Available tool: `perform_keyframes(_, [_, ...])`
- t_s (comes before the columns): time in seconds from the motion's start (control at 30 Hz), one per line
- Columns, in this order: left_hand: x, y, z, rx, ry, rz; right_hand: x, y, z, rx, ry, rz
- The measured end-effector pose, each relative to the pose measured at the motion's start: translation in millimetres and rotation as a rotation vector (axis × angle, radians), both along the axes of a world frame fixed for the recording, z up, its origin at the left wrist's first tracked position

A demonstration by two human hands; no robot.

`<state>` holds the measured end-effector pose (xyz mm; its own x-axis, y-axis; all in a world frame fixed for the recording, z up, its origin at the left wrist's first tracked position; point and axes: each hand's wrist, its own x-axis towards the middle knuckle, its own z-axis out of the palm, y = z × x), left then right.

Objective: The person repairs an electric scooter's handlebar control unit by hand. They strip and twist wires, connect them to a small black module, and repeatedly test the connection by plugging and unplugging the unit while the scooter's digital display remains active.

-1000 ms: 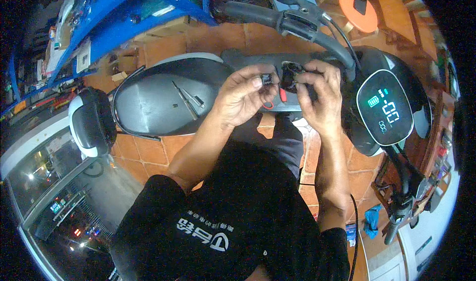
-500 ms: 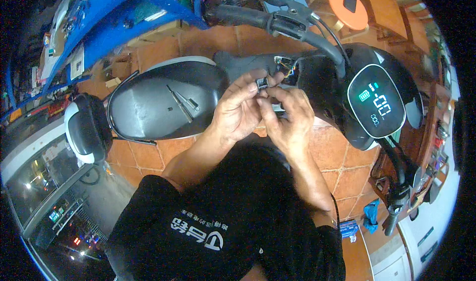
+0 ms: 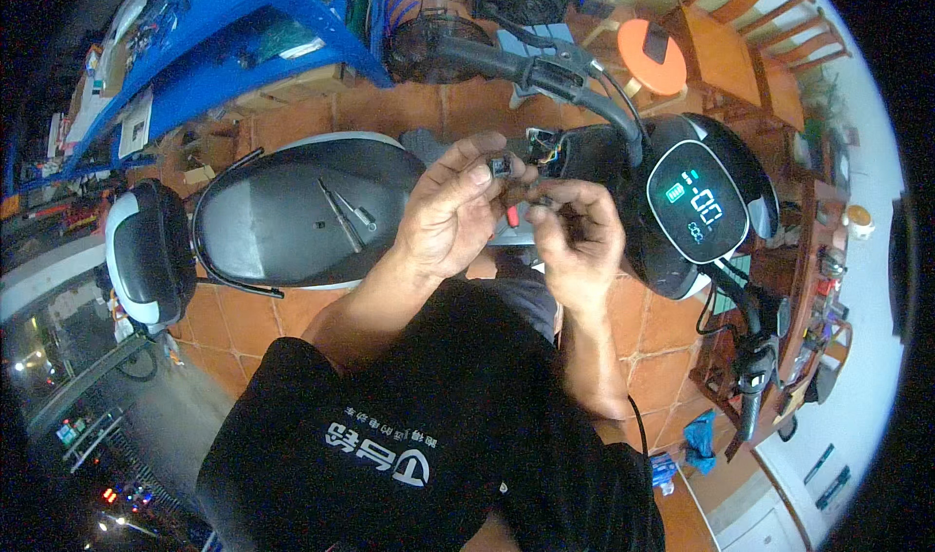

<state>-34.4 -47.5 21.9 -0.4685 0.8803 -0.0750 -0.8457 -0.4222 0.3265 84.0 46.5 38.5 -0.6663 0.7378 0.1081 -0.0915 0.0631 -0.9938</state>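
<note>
One small black part (image 3: 501,166) shows on my head feed, pinched in my left grip (image 3: 443,219), right of the black seat (image 3: 278,191). My right grip (image 3: 582,238) is curled just beside it; whether that one holds anything, I cannot tell. Two slim tools (image 3: 346,226) lie on the seat.

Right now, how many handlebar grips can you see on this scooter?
2. The upper grip is near the picture's top, left of the orange stool; the lower grip is at lower right, below the lit display.
</note>
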Motion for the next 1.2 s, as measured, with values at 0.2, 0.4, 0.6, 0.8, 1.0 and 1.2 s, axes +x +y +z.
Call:
perform_keyframes(0.2, [-5.5,-16.9,8.1,0.063,-0.021,-0.109,-9.7,30.7,45.2,0.448,-0.065,0.196])
perform_keyframes(0.4, [-4.5,-19.3,8.2,0.071,-0.088,-0.156,-14.6,38.0,78.8,0.345,-0.285,0.413])
perform_keyframes(0.6, [-0.8,-18.7,15.1,-0.022,-0.048,-0.163,-29.6,51.9,84.1,0.497,-0.195,0.533])
perform_keyframes(0.8, [2.3,-17.9,10.8,-0.015,-0.060,-0.198,-27.4,50.9,86.4,0.261,-0.302,0.546])
perform_keyframes(1.0, [1.1,-15.8,10.6,0.045,-0.085,-0.236,-29.3,54.3,93.4,0.171,-0.411,0.597])
perform_keyframes(1.2, [1.4,-14.7,7.8,0.048,-0.119,-0.244,-29.1,56.4,82.0,0.266,-0.307,0.556])
